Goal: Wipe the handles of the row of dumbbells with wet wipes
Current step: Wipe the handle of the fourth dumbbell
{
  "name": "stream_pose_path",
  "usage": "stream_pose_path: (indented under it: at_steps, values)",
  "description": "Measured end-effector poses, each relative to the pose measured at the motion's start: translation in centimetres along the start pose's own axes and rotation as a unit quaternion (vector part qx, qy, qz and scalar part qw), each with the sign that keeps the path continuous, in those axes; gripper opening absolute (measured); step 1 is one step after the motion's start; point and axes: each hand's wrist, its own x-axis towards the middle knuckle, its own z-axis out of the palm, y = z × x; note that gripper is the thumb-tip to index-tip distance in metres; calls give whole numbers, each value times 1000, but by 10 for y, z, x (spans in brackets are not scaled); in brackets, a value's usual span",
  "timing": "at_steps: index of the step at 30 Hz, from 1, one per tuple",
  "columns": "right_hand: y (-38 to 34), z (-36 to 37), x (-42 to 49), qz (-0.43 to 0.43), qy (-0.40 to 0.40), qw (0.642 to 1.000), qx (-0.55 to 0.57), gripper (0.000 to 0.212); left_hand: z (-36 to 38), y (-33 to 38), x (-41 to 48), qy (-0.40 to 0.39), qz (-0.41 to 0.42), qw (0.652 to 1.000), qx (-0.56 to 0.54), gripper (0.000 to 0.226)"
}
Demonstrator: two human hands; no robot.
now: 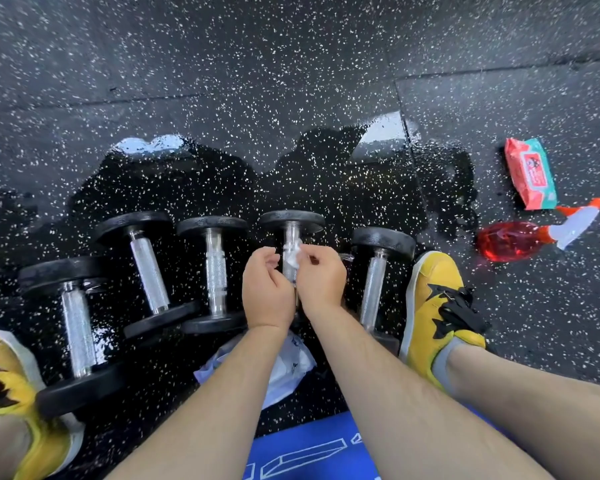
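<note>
The floor [291, 81] is black rubber with white speckles, laid in large tiles; in the middle it is wet and shiny, and we see dark reflections there. On the wet part lies a row of dumbbells [215, 271], five of them side by side, each with black round ends and a ribbed metal handle. Both hands are over the fourth dumbbell [290, 233], counted from the left. The right hand [321, 275] pinches a small white wipe [293, 256] between thumb and fingertips, and the wipe is against the upper part of this handle. The left hand [267, 289] is just beside it with the fingers curled toward the wipe; we cannot tell if it really holds the wipe or only touches it.

Under the forearms lies a crumpled white plastic bag [291, 368] on the floor; below it is the edge of a blue mat [309, 448] with white line drawings. A yellow right shoe [433, 299] with black laces stands just beside the last dumbbell; a yellow left shoe [7, 386] is at the left edge, near the first one. Well apart to the right, on the drier floor, lie a pack of wet wipes [530, 174], red and green, and a red spray bottle [520, 239] on its side with a white and orange head.
</note>
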Motion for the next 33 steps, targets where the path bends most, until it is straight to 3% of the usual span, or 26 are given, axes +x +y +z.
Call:
stream_pose_path:
  at_steps: [10,14,22,25,29,33]
  values:
    - [-9,-9,15,57,-45,997,27,18,6,5,-5,2,1,1000,13,31]
    - [-10,-12,18,90,-58,993,46,9,9,4,-7,5,10,1000,18,30]
    - [-7,-18,16,130,-107,981,101,19,6,3,-5,9,3,1000,16,30]
    - [-9,-21,6,81,-97,991,49,19,5,1,-5,8,0,1000,8,28]
    - [-4,-12,-4,-47,-73,993,-74,15,3,1,-3,17,0,999,-28,29]
    - [-13,-7,12,-205,-132,957,-160,17,3,-5,-2,53,13,996,-77,31]
